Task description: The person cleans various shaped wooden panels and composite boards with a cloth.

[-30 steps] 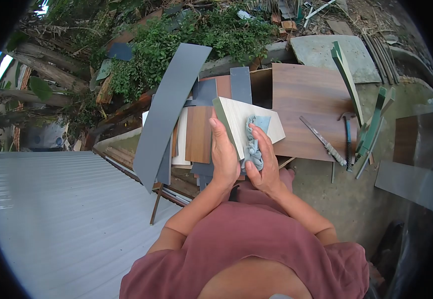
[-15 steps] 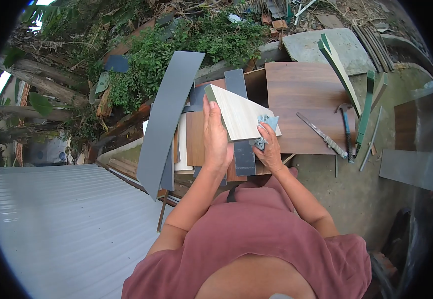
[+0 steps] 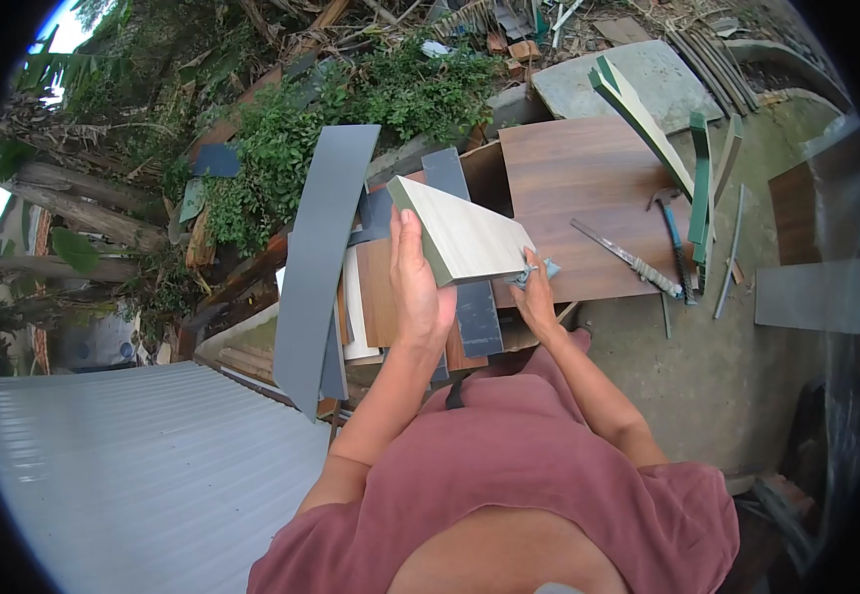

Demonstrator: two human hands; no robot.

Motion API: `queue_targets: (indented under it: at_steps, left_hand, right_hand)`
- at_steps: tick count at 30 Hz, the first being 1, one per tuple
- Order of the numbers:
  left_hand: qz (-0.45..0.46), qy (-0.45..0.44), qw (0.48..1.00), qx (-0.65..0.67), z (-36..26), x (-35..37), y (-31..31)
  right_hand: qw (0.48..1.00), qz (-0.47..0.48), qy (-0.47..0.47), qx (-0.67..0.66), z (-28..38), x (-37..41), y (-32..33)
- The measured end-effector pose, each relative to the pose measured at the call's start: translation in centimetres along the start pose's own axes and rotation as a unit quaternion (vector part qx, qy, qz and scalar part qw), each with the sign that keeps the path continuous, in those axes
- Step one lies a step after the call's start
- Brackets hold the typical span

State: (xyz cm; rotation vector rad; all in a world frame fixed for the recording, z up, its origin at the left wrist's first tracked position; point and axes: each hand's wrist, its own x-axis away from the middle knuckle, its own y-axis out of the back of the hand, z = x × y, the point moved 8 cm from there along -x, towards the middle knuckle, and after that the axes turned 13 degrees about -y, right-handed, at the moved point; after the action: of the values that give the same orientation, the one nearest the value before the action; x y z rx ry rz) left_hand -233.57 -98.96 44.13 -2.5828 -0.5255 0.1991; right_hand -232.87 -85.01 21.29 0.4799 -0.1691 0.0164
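Observation:
A pale wood-grain board with a greenish edge is held up, tilted, in front of me. My left hand grips its left edge, fingers stretched along the side. At the board's right end my right hand has a crumpled grey-blue cloth between its fingers and touches the board's edge. Beneath the board lie brown and dark grey panels. A long grey board rests at a slant left of my left hand.
On a brown wood-grain panel to the right lie a long blade with a wrapped handle and a hammer. Green-edged strips stand near them. Corrugated sheeting is at the lower left, with plants beyond the boards.
My right hand and the cloth have shifted from the board's face to its right edge. The view has turned slightly, so the surroundings on the right appear further left.

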Motion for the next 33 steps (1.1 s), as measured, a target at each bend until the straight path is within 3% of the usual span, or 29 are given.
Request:
queue_targets:
  at_steps: [3,10,12,13,15,17,19,21,23,25,27,29,31,33]
  left_hand:
    - [-0.010,-0.005,1.000,-0.002,-0.3,0.1,0.2]
    - [-0.030,0.002,0.999,0.029,0.0,0.2,1.0]
    - [-0.033,0.008,0.999,0.039,-0.1,0.1,1.4]
    - [-0.026,0.018,0.999,0.028,-0.1,0.0,1.8]
    - [-0.020,0.028,0.999,0.019,-0.4,-0.2,2.5]
    - [-0.018,0.025,0.999,0.016,-0.8,-0.4,3.2]
    - [-0.030,0.021,0.999,0.017,-1.2,-0.2,4.2]
    - [-0.046,0.037,0.998,0.000,-1.7,0.1,5.6]
    - [-0.070,0.023,0.997,-0.012,-2.0,0.1,7.8]
    - [-0.071,0.025,0.997,0.002,-2.4,0.5,9.1]
    - [-0.094,0.034,0.995,0.006,-2.6,1.2,10.1]
    - [-0.111,0.019,0.993,-0.020,-2.7,1.5,11.4]
    - [-0.106,0.001,0.991,-0.079,-3.3,1.5,12.2]
    - [-0.102,-0.014,0.986,-0.133,-3.6,1.5,13.1]
  right_hand:
    - [0.999,0.005,-0.005,-0.031,3.7,1.2,1.0]
    - [0.989,0.023,0.122,-0.080,17.8,5.3,6.3]
    - [0.959,0.115,0.216,-0.140,21.9,6.4,7.1]
    - [0.960,0.115,0.217,-0.138,21.9,5.9,7.0]
    - [0.926,0.217,0.196,-0.239,21.7,4.7,5.8]
    - [0.919,0.229,0.179,-0.265,21.5,3.5,4.2]
    - [0.895,0.236,0.151,-0.347,20.3,2.1,2.0]
    - [0.891,0.261,0.138,-0.345,18.7,0.5,-0.2]
    - [0.919,0.216,0.033,-0.328,13.5,-2.5,-3.4]
    - [0.960,0.163,-0.017,-0.229,8.3,-4.8,-4.8]
    - [0.968,0.155,-0.134,-0.145,1.3,-6.6,-5.6]
    - [0.967,0.055,-0.248,0.000,-8.4,-7.9,-6.7]
    - [0.947,0.013,-0.321,0.005,-14.0,-6.5,-6.9]
    - [0.946,0.011,-0.321,-0.051,-17.6,-5.0,-8.1]
